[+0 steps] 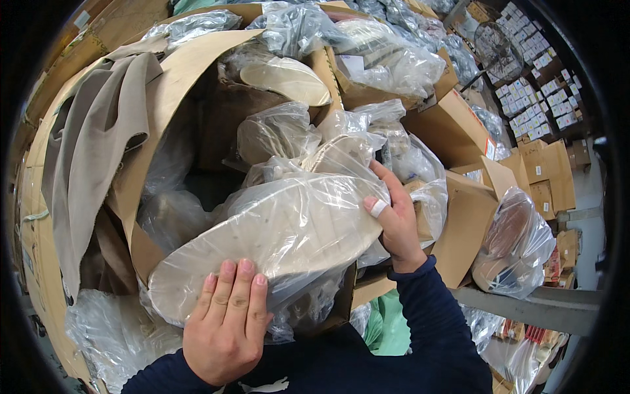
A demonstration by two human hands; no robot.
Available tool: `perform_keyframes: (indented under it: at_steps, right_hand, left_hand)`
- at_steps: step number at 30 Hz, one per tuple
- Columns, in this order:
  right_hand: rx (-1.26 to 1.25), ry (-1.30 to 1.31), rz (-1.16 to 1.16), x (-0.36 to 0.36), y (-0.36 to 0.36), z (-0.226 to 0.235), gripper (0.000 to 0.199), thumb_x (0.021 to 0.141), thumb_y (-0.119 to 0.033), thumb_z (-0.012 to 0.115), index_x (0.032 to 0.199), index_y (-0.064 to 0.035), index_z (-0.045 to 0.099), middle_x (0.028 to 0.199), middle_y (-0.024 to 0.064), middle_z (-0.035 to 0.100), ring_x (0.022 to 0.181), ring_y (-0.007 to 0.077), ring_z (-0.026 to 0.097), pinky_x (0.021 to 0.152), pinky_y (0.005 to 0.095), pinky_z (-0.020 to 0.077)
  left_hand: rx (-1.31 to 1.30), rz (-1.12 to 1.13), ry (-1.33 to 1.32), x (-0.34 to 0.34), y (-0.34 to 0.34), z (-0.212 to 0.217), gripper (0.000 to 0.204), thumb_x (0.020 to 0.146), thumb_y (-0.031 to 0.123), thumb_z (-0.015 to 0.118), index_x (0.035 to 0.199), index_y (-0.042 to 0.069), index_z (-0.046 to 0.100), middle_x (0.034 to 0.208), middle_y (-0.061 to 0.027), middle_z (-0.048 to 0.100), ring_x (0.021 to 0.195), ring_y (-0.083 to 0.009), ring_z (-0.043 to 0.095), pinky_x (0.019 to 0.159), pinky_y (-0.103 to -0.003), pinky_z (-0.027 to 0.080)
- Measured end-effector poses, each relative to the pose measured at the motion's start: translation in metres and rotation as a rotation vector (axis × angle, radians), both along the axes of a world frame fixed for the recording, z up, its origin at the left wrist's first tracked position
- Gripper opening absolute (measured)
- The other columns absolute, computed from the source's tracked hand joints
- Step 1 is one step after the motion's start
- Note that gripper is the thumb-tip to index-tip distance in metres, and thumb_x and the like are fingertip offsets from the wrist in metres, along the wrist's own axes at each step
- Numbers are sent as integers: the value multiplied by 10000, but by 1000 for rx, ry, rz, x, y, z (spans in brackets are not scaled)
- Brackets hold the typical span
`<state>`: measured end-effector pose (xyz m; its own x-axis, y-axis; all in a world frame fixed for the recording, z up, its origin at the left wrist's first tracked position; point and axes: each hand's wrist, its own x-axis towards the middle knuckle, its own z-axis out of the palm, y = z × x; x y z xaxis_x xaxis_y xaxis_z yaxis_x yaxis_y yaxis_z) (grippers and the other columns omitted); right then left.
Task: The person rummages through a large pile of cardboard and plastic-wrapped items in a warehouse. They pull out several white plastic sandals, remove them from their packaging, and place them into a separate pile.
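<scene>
A clear plastic bag of cream insoles, long and sole-shaped, lies tilted in front of me over an open carton. My left hand rests on its near left end, fingers stretched out flat on the plastic. At the other end my right hand grips the bag, thumb on top, a white wrap round one digit; some of its fingers are hidden behind the plastic. Behind this bag, more bagged insoles and a pale sole-shaped piece sit inside the carton.
Grey-brown cloth drapes over the carton's left wall. An open carton of bagged goods stands behind. At right, a clear bag with brownish pieces sits by a metal rail. A fan and stacked white-labelled boxes are farther back.
</scene>
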<state>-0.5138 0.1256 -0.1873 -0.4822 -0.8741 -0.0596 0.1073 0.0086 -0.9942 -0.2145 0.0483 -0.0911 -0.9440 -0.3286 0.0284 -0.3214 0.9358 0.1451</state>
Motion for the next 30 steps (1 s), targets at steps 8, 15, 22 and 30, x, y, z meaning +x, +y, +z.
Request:
perform_keyframes:
  at_steps: [8, 15, 22, 30]
  right_hand:
    - [-4, 150, -16, -1, 12, 3, 557, 861, -100, 626, 1396, 16, 520, 1576, 278, 299, 1477, 308, 284, 1179, 366, 218]
    - [-42, 166, 1, 0, 22, -4, 578, 847, -93, 628, 1406, 1, 519, 1579, 275, 294, 1484, 309, 275, 1178, 370, 221]
    - [29, 156, 25, -2, 26, 7, 661, 806, -158, 703, 1416, 5, 506, 1564, 266, 332, 1477, 308, 296, 1180, 383, 225]
    - [198, 575, 164, 4, 37, 34, 774, 777, -254, 814, 1421, -24, 451, 1517, 287, 384, 1464, 352, 328, 1168, 393, 267]
  left_hand:
    - [-38, -26, -49, -7, 11, -1, 651, 777, 189, 747, 1301, -136, 539, 1360, -368, 517, 1292, -520, 504, 1054, -584, 427]
    - [-69, -24, -39, -2, 20, -4, 690, 774, 221, 765, 1309, -143, 524, 1363, -380, 507, 1286, -540, 497, 1050, -587, 430]
    - [-75, -25, -54, -1, 30, -5, 738, 765, 240, 786, 1330, -143, 505, 1373, -387, 493, 1299, -548, 479, 1048, -591, 428]
    - [-64, -16, -64, 0, 35, -4, 737, 783, 255, 783, 1333, -146, 500, 1375, -389, 490, 1303, -549, 474, 1045, -598, 427]
